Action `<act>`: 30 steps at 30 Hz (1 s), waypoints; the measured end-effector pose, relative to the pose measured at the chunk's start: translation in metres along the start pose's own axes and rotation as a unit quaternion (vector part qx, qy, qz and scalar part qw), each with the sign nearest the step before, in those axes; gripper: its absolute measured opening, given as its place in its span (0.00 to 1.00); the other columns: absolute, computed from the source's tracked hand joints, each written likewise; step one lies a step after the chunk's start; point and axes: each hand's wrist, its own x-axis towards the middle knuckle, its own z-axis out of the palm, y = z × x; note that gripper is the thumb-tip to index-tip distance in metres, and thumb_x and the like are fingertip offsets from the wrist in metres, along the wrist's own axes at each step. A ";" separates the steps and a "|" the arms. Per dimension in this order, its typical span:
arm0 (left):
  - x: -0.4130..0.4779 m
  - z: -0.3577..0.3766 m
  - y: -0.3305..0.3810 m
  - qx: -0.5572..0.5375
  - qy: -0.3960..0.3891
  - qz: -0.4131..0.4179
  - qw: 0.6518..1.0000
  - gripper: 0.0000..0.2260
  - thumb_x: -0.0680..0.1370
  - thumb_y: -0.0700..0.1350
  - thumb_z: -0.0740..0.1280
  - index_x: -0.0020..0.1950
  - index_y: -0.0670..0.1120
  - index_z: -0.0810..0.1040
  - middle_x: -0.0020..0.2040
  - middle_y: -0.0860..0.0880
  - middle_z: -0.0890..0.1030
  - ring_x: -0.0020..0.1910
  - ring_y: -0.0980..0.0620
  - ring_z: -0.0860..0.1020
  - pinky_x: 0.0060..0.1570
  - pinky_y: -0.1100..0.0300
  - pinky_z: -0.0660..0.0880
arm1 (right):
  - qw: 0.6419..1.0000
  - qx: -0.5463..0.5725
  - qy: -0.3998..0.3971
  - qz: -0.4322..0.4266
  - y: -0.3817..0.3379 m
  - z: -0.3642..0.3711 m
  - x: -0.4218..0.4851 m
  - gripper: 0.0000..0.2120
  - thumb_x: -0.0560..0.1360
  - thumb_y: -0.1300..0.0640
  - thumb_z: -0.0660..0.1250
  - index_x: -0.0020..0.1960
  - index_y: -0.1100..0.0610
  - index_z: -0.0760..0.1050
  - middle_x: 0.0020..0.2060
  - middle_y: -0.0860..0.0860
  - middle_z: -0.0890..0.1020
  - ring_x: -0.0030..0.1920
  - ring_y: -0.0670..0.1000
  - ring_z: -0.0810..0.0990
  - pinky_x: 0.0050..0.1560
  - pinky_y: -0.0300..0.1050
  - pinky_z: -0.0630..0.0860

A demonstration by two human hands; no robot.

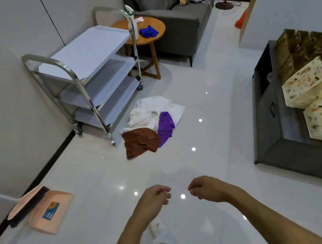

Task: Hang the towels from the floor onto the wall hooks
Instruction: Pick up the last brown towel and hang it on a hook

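Note:
A heap of towels lies on the glossy white floor ahead of me, beside the trolley's front wheel. It holds a brown towel (140, 142), a purple one (165, 127) and crumpled white ones (150, 113). My left hand (154, 196) and my right hand (204, 187) hang side by side low in the view, well short of the heap. Their fingers are loosely curled and hold nothing. No wall hooks are in view.
A three-shelf steel trolley (87, 70) stands against the left wall. Behind it are a round wooden table (158, 27) with a blue cloth (148, 31) and a grey sofa (180, 16). A pink dustpan with brush (42, 209) lies at the left; a dark bench with paper bags (279, 123) stands at the right.

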 end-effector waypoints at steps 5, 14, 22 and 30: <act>0.076 -0.070 0.044 -0.005 0.016 0.014 1.000 0.10 0.79 0.41 0.59 0.55 0.48 0.78 0.51 0.51 0.81 0.49 0.55 0.79 0.42 0.64 0.71 | 0.999 0.006 0.033 0.025 -0.043 -0.070 0.059 0.15 0.79 0.52 0.59 0.63 0.53 0.75 0.59 0.48 0.78 0.56 0.48 0.77 0.58 0.41 0.72; 0.145 -0.148 0.081 0.018 0.028 0.015 0.999 0.11 0.78 0.40 0.60 0.57 0.45 0.78 0.51 0.49 0.81 0.50 0.52 0.79 0.50 0.62 0.70 | 0.999 -0.041 0.017 0.026 -0.102 -0.116 0.149 0.15 0.79 0.52 0.59 0.63 0.52 0.74 0.62 0.49 0.77 0.59 0.49 0.75 0.61 0.42 0.71; 0.188 -0.181 0.096 0.033 0.032 -0.024 0.999 0.11 0.79 0.42 0.59 0.59 0.46 0.77 0.54 0.48 0.81 0.52 0.52 0.79 0.51 0.63 0.71 | 0.997 -0.069 -0.025 -0.002 -0.128 -0.145 0.220 0.16 0.79 0.54 0.58 0.64 0.54 0.74 0.64 0.50 0.76 0.61 0.50 0.74 0.62 0.42 0.70; 0.261 -0.215 0.139 0.004 0.088 -0.069 0.994 0.09 0.79 0.42 0.61 0.56 0.48 0.78 0.54 0.49 0.80 0.50 0.54 0.79 0.51 0.63 0.69 | 0.994 -0.067 -0.061 -0.057 -0.149 -0.207 0.320 0.15 0.79 0.56 0.59 0.61 0.60 0.76 0.60 0.54 0.79 0.56 0.52 0.77 0.56 0.42 0.72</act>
